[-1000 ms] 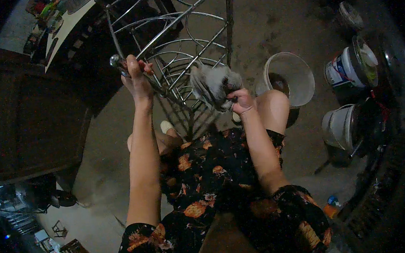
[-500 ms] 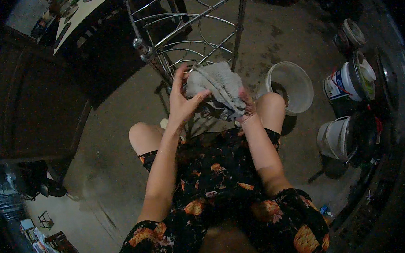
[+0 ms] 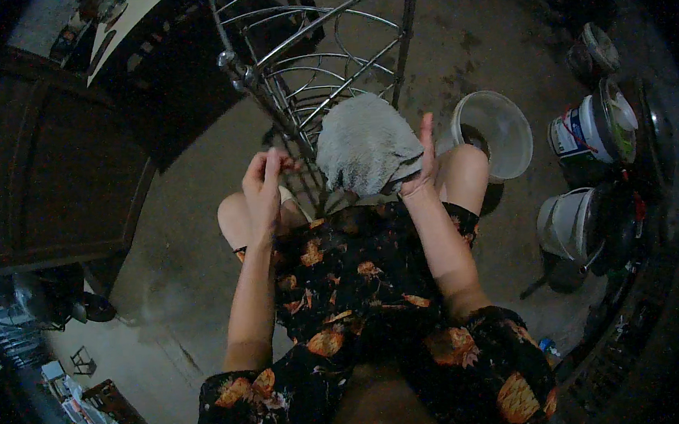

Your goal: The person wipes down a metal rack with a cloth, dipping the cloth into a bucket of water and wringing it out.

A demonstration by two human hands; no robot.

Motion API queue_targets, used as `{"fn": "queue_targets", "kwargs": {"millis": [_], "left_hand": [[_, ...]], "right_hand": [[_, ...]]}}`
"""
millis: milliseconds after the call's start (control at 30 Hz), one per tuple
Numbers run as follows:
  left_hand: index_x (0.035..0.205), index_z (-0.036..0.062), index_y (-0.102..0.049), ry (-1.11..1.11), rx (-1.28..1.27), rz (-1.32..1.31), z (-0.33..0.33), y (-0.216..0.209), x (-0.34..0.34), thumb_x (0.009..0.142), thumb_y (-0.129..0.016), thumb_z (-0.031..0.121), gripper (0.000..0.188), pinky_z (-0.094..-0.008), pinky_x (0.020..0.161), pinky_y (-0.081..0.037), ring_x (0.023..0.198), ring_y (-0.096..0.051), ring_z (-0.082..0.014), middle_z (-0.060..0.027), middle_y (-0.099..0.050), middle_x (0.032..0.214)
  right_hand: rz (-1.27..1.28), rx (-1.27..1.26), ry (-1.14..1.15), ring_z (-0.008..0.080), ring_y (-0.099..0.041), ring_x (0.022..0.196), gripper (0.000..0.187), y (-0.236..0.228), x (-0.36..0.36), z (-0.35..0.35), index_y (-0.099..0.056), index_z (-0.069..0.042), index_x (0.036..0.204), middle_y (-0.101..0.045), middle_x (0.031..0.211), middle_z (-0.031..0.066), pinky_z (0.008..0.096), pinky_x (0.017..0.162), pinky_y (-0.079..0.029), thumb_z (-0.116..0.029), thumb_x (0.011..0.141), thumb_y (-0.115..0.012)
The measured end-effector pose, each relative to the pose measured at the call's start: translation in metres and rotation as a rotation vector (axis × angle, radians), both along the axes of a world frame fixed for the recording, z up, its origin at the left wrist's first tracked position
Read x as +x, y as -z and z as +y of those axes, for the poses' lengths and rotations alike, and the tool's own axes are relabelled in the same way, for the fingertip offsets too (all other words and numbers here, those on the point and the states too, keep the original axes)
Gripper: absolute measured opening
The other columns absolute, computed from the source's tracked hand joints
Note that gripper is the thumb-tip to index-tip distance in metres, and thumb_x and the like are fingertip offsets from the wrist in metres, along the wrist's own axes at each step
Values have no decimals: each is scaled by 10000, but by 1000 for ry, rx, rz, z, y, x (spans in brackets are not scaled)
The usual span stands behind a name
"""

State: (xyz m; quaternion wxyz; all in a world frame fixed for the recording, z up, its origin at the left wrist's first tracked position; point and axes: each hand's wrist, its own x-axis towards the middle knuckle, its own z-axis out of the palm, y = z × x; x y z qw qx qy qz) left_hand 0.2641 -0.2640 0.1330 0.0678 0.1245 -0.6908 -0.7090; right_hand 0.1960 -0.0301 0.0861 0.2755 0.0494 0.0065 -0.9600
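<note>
A grey, towel-like cloth [image 3: 366,143] is draped in a rounded heap over my right hand [image 3: 420,176]. The right thumb sticks up beside it, while the other fingers are hidden beneath the fabric. To the left of the cloth, and apart from it, my left hand [image 3: 262,182] is raised with loosely bent fingers, slightly blurred. Nothing shows in it. Just beyond the cloth stands a metal rack [image 3: 329,63] of shiny tubes with curved bars.
Right of my knee sits a translucent bucket [image 3: 499,134] with something dark inside. Further right are a white labelled bucket [image 3: 586,130] and a pale bucket with a handle [image 3: 565,224]. A dark wooden cabinet [image 3: 53,169] stands at left, near a light-topped table [image 3: 126,26].
My left hand has come off the cloth and moved left and down. The cloth, bunched between both hands before, now spreads smoothly over my right hand.
</note>
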Motion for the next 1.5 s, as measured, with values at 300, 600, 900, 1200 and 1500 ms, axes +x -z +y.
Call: {"fn": "queue_targets", "kwargs": {"millis": [300, 600, 900, 1200, 1500], "left_hand": [[1028, -71, -588, 204, 135, -366, 34, 0, -41, 863, -528, 436, 537, -281, 744, -443, 826, -562, -154, -89, -611, 941], [1246, 43, -450, 181, 788, -439, 48, -26, -41, 903, -425, 478, 555, -397, 875, -448, 1052, -523, -255, -122, -518, 1196], [1128, -9, -532, 395, 101, -397, 35, -12, -34, 723, -701, 65, 445, -327, 844, -458, 961, -570, -187, -100, -589, 1071], [1120, -14, -537, 299, 261, -261, 17, -4, -25, 766, -691, 137, 414, -281, 770, -467, 870, -578, -152, -69, -603, 1005], [1156, -36, -477, 130, 571, -310, -7, 52, -10, 909, -505, 245, 376, -281, 731, -493, 891, -593, -192, -107, -601, 1029]], "right_hand": [[-103, 467, -181, 283, -521, 1080, 791, -13, -7, -2, -488, -4, 1213, -534, 1200, 145, 443, 940, -397, -662, 774, -472], [-5, 146, -217, 306, -407, 1202, 1069, 59, 29, 0, -356, -32, 1320, -440, 1304, 138, 481, 989, -326, -794, 589, -520], [415, 907, -280, 242, -470, 1146, 857, 37, 17, 1, -481, -36, 1231, -534, 1201, 122, 426, 974, -356, -689, 684, -565], [302, 332, -247, 225, -619, 759, 435, 21, 18, 39, -452, -96, 1232, -592, 1046, 106, 310, 406, -463, -349, 883, -514], [156, -9, 87, 443, -230, 1270, 660, -9, 21, 13, -204, -40, 1349, -239, 1386, 216, 711, 954, -212, -99, 814, -585]]}}
